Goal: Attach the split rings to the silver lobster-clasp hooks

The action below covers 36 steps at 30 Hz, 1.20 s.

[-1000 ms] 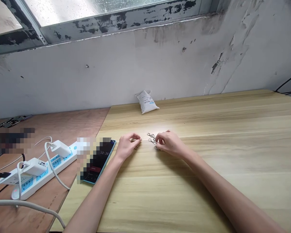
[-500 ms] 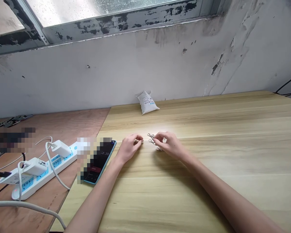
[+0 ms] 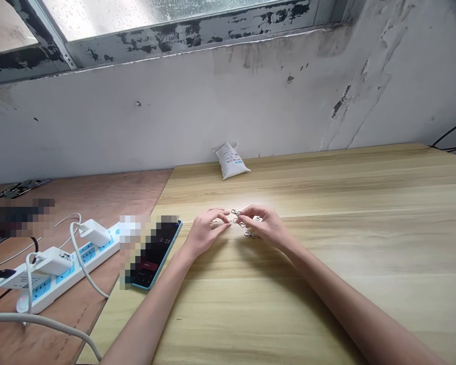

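Small silvery metal clasps (image 3: pixel 241 224), which look like swivel lobster clasps, lie close together on the wooden tabletop (image 3: pixel 228 314). My right hand (image 3: pixel 264 223) is over them, thumb and index finger pinched on one clasp at the left of the group. Another clasp (image 3: pixel 248 234) lies just below that hand, partly covered by it. From the left, my left hand (image 3: pixel 207 230) reaches in with thumb and forefinger apart, their tips close to the clasps. Small metal rings (image 3: pixel 214 223) show in the gap between its fingers. The undersides of both hands are hidden.
A phone (image 3: pixel 157 253) lies left of my left forearm. Further left, a white power strip (image 3: pixel 72 274) with plugged-in chargers and cables sits on a reddish board (image 3: pixel 137 190). A white packet (image 3: pixel 231 161) rests near the wall at the back.
My left hand's thumb and forefinger have parted and moved slightly right, toward the clasps. My right hand stays nearly in place, still pinching.
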Available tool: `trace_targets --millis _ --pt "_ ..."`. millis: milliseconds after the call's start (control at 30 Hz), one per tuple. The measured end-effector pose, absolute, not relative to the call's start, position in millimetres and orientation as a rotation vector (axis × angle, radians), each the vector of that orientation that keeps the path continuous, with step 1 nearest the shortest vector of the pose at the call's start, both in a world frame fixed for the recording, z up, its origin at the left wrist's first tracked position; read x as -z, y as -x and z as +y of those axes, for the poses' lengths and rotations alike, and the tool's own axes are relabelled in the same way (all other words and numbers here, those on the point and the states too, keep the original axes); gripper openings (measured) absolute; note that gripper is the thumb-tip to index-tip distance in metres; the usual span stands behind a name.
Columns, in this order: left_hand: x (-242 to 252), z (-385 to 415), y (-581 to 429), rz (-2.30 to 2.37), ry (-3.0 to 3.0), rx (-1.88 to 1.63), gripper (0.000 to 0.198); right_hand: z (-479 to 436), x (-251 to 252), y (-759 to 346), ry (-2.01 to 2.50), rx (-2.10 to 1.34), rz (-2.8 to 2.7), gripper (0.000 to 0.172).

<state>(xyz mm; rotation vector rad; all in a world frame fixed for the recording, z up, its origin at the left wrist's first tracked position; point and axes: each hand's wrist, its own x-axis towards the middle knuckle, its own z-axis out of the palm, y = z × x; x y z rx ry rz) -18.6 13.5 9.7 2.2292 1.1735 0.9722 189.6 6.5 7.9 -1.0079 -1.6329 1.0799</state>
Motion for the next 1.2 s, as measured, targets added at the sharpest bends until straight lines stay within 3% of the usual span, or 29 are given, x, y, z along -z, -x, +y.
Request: trace_targets --millis 467,733,833,1200 --pt "-20.5 5.5 12.4 1.055 -2.121 -1.036 0.006 8.3 1.7 -185.8 1.106 -0.935 -1.706 0.028" --pt "-22.6 3.6 9.3 1.071 -1.96 -1.076 0.008 -5.5 -4.2 -173.3 0.89 -0.827 -1.918 0.017" --pt "-21.0 3.4 7.7 1.095 -1.958 -1.109 0.009 -7.3 -2.3 -167.8 0.908 -0.743 -1.92 0.022" --pt "-20.1 8.9 8.8 1.107 -1.495 -1.036 0.025 -6.3 -2.5 -167.6 0.897 -0.622 -1.966 0.021"
